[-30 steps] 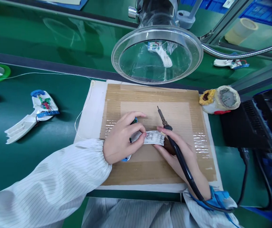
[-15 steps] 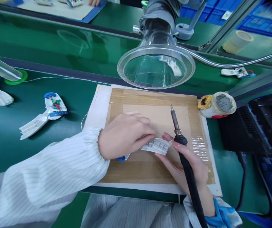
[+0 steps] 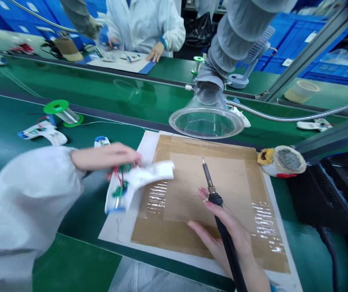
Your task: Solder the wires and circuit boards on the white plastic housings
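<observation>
Fingers [image 3: 136, 157] of left hand [image 3: 113, 155] clamped on white housing [image 3: 145, 174]; right hand [image 3: 239, 235] holding soldering iron [image 3: 223, 227], thumb parted from fingers.

Bright light, glare on clear tape [image 3: 263, 219], blur over left hand [image 3: 113, 156], dark top-right corner

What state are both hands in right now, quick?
Left hand: closed, holding a white shell.
Right hand: holding a soldering iron, fingers loosely spread.

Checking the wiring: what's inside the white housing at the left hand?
The white housing shows red wires and green parts inside; whatever lies beneath them or behind the left hand is hidden.
</observation>
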The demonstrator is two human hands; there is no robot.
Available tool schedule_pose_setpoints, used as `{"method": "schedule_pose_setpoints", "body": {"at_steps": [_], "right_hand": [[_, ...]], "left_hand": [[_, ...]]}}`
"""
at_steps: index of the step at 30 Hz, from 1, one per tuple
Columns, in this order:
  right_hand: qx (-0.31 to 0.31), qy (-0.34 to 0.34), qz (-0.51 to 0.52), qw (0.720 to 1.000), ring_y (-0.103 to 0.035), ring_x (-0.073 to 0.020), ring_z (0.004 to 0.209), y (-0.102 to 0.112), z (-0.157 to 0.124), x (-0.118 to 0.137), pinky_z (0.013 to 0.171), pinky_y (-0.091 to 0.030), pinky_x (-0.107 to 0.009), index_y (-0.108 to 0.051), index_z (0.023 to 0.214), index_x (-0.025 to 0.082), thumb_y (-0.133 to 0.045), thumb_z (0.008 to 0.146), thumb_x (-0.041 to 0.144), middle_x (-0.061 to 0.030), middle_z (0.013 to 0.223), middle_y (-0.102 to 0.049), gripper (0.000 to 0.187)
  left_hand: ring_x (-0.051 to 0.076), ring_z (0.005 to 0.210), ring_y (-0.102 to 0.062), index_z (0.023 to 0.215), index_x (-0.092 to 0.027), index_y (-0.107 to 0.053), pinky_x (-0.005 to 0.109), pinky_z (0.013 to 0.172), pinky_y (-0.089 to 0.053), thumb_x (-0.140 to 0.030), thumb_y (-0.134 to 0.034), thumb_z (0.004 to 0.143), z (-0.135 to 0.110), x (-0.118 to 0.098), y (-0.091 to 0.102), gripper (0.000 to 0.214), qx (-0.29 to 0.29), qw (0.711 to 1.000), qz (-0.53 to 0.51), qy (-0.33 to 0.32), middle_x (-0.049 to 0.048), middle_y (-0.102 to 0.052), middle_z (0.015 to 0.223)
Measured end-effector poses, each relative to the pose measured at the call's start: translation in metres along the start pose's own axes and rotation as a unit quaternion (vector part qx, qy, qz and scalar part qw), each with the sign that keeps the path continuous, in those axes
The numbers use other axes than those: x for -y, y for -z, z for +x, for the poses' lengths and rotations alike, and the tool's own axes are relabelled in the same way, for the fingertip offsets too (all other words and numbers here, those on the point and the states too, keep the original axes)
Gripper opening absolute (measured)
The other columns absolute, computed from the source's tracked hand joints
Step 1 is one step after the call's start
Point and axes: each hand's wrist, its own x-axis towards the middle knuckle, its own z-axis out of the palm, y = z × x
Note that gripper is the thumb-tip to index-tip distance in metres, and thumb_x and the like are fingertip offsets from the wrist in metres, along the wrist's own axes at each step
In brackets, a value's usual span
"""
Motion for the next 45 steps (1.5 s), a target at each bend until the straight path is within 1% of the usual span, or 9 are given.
{"method": "schedule_pose_setpoints", "body": {"at_steps": [6,8,12,19,22,26,36,41,45], "right_hand": [[0.019,-0.007,-0.033,0.999,-0.081,-0.0231,0.134,0.002,-0.008,-0.003,0.113,-0.070,-0.030,-0.050,0.170,0.025,-0.080,0.105,0.021,-0.0068,0.153,-0.078,0.072],[0.025,-0.019,-0.041,0.999,-0.082,-0.0232,0.133,0.003,-0.011,-0.004,0.113,-0.070,-0.031,-0.050,0.170,0.025,-0.079,0.105,0.021,-0.0065,0.154,-0.078,0.072],[0.021,-0.022,-0.041,0.999,-0.084,-0.0233,0.129,0.003,-0.012,-0.004,0.112,-0.071,-0.033,-0.049,0.171,0.026,-0.079,0.106,0.022,-0.0059,0.152,-0.079,0.072],[-0.074,-0.039,-0.036,0.996,-0.084,-0.0237,0.129,0.007,-0.010,-0.004,0.113,-0.070,-0.034,-0.055,0.166,0.027,-0.084,0.101,0.018,-0.0072,0.146,-0.082,0.072],[-0.122,-0.105,-0.019,0.987,-0.082,-0.0261,0.133,0.013,-0.018,-0.005,0.118,-0.067,-0.040,-0.059,0.161,0.027,-0.085,0.100,0.017,-0.0099,0.151,-0.079,0.067],[-0.135,-0.188,-0.007,0.973,-0.082,-0.0300,0.133,0.024,-0.033,-0.008,0.116,-0.070,-0.049,-0.062,0.157,0.028,-0.081,0.103,0.020,-0.0126,0.151,-0.078,0.058],[0.041,-0.242,-0.040,0.969,-0.081,-0.0317,0.135,0.007,-0.048,0.001,0.107,-0.073,-0.045,-0.060,0.160,0.032,-0.080,0.101,0.034,-0.0092,0.156,-0.076,0.063],[0.044,-0.243,-0.063,0.967,-0.086,-0.0288,0.125,0.010,-0.046,0.000,0.102,-0.075,-0.040,-0.062,0.159,0.033,-0.072,0.105,0.027,-0.0072,0.156,-0.077,0.055],[0.058,-0.243,-0.057,0.967,-0.086,-0.0281,0.122,0.014,-0.039,-0.008,0.099,-0.076,-0.036,-0.062,0.160,0.034,-0.072,0.106,0.029,-0.0065,0.158,-0.075,0.055]], "left_hand": [[0.021,0.099,-0.077,0.111,-0.016,-0.076,0.027,0.077,-0.061,-0.097,-0.076,0.080,-0.054,0.062,0.090,0.087,-0.232,0.963,0.099,0.093,0.0031,-0.083,0.102],[0.016,0.077,-0.077,0.099,-0.018,-0.077,0.022,0.058,-0.056,-0.098,-0.084,0.066,-0.077,0.089,0.077,0.086,-0.219,0.957,0.185,0.036,-0.0014,-0.082,0.090],[0.015,0.059,-0.075,0.093,-0.022,-0.080,0.018,0.046,-0.053,-0.076,-0.083,0.088,-0.104,0.100,0.040,0.054,-0.198,0.940,0.266,-0.085,-0.0036,-0.084,0.081],[0.014,0.085,-0.079,0.113,-0.023,-0.078,0.025,0.081,-0.067,-0.036,-0.083,0.107,-0.078,-0.018,-0.045,0.016,-0.393,0.804,0.335,-0.297,-0.0013,-0.086,0.104],[0.017,0.079,-0.078,0.123,-0.014,-0.073,0.028,0.070,-0.066,-0.015,-0.052,0.118,-0.060,-0.047,-0.131,0.022,-0.323,0.783,0.354,-0.396,0.0052,-0.083,0.095],[0.020,0.074,-0.076,0.120,-0.010,-0.071,0.034,0.059,-0.063,-0.020,-0.056,0.117,-0.052,-0.061,-0.203,0.018,-0.154,0.845,0.335,-0.388,0.0072,-0.079,0.097],[0.029,0.118,-0.076,0.100,-0.011,-0.083,0.042,0.112,-0.060,-0.009,-0.071,0.107,0.000,-0.066,-0.154,0.015,-0.046,0.746,0.495,-0.443,0.0140,-0.083,0.113],[0.022,0.100,-0.080,0.099,-0.013,-0.082,0.032,0.092,-0.064,-0.011,-0.067,0.111,0.016,-0.048,-0.137,0.019,0.094,0.893,0.181,-0.401,0.0101,-0.084,0.103],[0.017,0.085,-0.081,0.109,-0.014,-0.077,0.026,0.076,-0.064,-0.037,-0.063,0.117,0.022,-0.015,-0.129,0.028,0.061,0.959,-0.127,-0.246,0.0096,-0.084,0.099]]}}
